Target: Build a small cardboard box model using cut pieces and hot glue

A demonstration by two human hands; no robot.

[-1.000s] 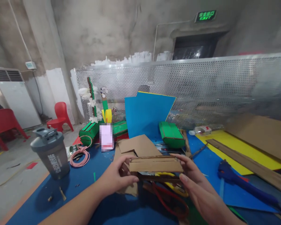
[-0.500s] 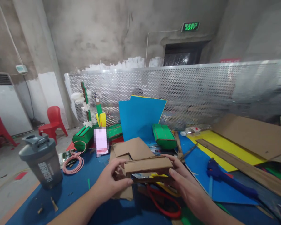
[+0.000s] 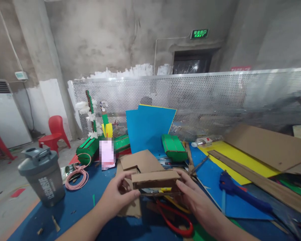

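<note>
A small brown cardboard box piece (image 3: 155, 179) is held above the blue table (image 3: 90, 207) in front of me. My left hand (image 3: 117, 195) grips its left end, thumb under and fingers curled behind. My right hand (image 3: 193, 197) grips its right end with fingers pressed on the side. Under the piece lie red-handled scissors (image 3: 175, 219), a yellow strip and loose cardboard sheets (image 3: 140, 160).
A grey shaker bottle (image 3: 42, 175) stands at the left by a pink coiled cable (image 3: 76, 174). A blue glue gun (image 3: 240, 192) lies at the right on blue and yellow sheets. Green boxes (image 3: 174, 147), a blue board and a perforated metal screen (image 3: 215, 100) are behind.
The cardboard piece and both hands have dropped slightly and shifted left in view, the piece now tilted more edge-on. Both grips are unchanged. My head has turned a little right.
</note>
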